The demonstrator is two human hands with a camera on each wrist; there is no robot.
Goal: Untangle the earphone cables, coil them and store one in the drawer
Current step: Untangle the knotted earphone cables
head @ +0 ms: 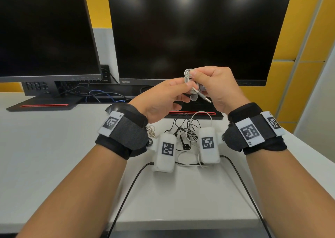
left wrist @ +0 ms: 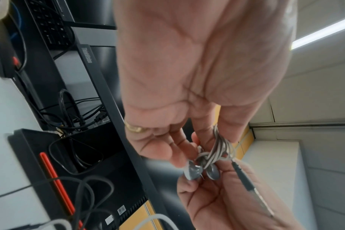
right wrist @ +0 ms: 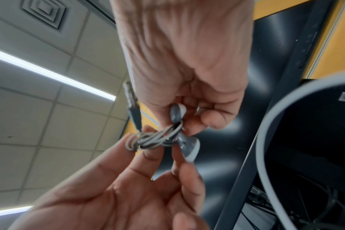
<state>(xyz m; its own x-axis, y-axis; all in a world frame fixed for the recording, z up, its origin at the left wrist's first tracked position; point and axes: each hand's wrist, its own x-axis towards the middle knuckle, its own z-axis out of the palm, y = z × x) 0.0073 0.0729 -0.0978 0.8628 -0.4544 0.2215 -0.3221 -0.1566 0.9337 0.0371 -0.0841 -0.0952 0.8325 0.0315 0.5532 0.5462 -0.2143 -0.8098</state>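
Both hands, left hand [head: 164,97] and right hand [head: 216,87], pinch a small white coiled earphone cable [head: 189,81] between them; its earbuds [head: 196,94] and plug [head: 204,98] dangle below.

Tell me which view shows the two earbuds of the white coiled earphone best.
The right wrist view: both earbuds of the white coiled earphone show large and apart. The left wrist view shows them blurred; in the head view, fingers mostly hide them.

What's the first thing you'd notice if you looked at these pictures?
Two hands raised in front of the monitor: the left hand and right hand both pinch a small coiled white earphone, its plug dangling. Below them, a tangle of black and white cables lies on the white desk.
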